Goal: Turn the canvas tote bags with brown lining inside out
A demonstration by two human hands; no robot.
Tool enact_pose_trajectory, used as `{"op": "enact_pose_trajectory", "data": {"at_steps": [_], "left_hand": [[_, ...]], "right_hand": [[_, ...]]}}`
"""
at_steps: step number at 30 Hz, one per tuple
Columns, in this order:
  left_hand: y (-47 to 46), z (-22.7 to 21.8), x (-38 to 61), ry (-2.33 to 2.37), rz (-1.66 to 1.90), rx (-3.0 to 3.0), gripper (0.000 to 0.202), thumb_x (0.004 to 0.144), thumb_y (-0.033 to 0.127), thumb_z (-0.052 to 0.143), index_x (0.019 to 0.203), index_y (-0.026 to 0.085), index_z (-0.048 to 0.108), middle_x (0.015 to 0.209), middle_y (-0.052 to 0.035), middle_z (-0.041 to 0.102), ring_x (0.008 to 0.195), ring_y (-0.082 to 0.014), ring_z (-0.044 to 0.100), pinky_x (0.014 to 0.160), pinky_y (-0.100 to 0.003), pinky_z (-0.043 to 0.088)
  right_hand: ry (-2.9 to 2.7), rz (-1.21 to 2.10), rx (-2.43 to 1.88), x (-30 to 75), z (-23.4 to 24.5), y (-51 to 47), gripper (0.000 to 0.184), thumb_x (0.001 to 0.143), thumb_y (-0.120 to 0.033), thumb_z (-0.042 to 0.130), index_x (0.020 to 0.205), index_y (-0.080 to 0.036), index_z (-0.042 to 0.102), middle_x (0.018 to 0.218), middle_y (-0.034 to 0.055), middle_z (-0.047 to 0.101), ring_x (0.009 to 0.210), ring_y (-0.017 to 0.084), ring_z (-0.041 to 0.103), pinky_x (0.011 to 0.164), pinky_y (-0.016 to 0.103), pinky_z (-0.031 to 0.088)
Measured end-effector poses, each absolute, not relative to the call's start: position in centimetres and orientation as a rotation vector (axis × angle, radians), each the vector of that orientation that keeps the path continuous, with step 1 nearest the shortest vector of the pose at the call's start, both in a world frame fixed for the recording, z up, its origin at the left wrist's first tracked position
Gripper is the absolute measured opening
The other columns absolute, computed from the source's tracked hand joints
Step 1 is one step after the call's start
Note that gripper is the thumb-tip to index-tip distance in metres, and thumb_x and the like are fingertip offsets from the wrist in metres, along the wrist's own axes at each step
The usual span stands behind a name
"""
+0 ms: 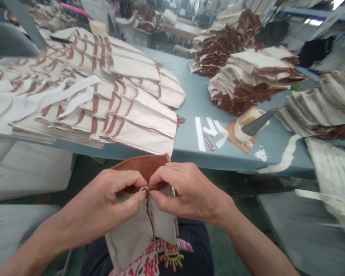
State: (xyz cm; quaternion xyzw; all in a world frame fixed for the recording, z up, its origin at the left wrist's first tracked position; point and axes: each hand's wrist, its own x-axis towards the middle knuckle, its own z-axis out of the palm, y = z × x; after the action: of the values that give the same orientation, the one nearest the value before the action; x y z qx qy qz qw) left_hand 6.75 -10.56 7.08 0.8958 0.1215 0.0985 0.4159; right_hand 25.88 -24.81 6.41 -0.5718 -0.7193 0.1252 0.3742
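Note:
Over my lap I hold a cream cloth piece with a brown leather top [142,168]. My left hand [112,195] pinches its brown edge from the left, fingers closed. From the right, my right hand [186,189] pinches the same edge, thumb and fingers pressed together at the seam in the middle. The cream cloth hangs down between my wrists onto a dark printed shirt [172,257].
A blue-grey table [195,99] lies ahead. Overlapping rows of cream pieces with brown strips [103,92] cover its left half. Stacks of similar pieces [247,76] stand at the right. White strips [211,132], a small pink tool [209,143] and a dark-handled tool [257,122] lie near the front edge.

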Motion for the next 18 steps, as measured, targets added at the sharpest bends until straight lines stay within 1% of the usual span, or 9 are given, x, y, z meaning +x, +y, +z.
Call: {"op": "enact_pose_trajectory", "data": {"at_steps": [2,6,11,16,18], "left_hand": [[-10.5,7.0,6.9,0.329,0.223,2.204,0.031,0.096,0.029,0.054,0.072,0.022,0.072,0.063,0.0054,0.067,0.056,-0.0118,0.06,0.052,-0.02,0.043],[-10.4,6.4,7.0,0.376,0.239,2.132,0.031,0.096,0.031,0.056,0.071,0.021,0.072,0.062,0.0054,0.064,0.055,-0.0115,0.056,0.051,-0.018,0.042],[-10.4,5.4,6.1,0.36,0.277,2.106,0.03,0.101,0.029,0.057,0.075,0.021,0.07,0.066,0.0048,0.067,0.059,-0.012,0.059,0.055,-0.018,0.045],[-10.6,5.2,5.8,0.323,0.327,2.114,0.03,0.102,0.025,0.056,0.074,0.021,0.066,0.065,0.0058,0.065,0.057,-0.0104,0.058,0.054,-0.017,0.043],[-10.7,5.2,5.8,0.316,0.337,2.116,0.031,0.102,0.024,0.055,0.073,0.021,0.064,0.065,0.0064,0.064,0.057,-0.0099,0.056,0.053,-0.017,0.042]], "right_hand": [[-1.818,0.354,-1.456,26.2,6.3,-25.0,0.007,0.101,-0.015,0.067,0.096,-0.019,0.07,0.089,0.0026,0.082,0.077,0.015,0.073,0.073,0.026,0.053],[-1.84,0.246,-1.425,26.4,5.9,-24.9,0.007,0.106,-0.017,0.069,0.1,-0.018,0.072,0.092,0.0041,0.084,0.08,0.016,0.076,0.076,0.027,0.056],[-1.895,0.152,-1.351,26.2,5.6,-24.7,0.015,0.111,-0.015,0.066,0.099,-0.016,0.076,0.095,0.0068,0.086,0.085,0.018,0.08,0.083,0.029,0.059],[-2.015,0.04,-1.361,26.1,5.9,-24.9,0.027,0.117,-0.018,0.059,0.096,-0.015,0.075,0.094,0.0061,0.086,0.085,0.017,0.081,0.084,0.029,0.059],[-2.092,-0.006,-1.398,26.1,6.1,-24.9,0.03,0.118,-0.017,0.056,0.094,-0.016,0.074,0.092,0.0051,0.086,0.084,0.017,0.08,0.082,0.029,0.057]]}}
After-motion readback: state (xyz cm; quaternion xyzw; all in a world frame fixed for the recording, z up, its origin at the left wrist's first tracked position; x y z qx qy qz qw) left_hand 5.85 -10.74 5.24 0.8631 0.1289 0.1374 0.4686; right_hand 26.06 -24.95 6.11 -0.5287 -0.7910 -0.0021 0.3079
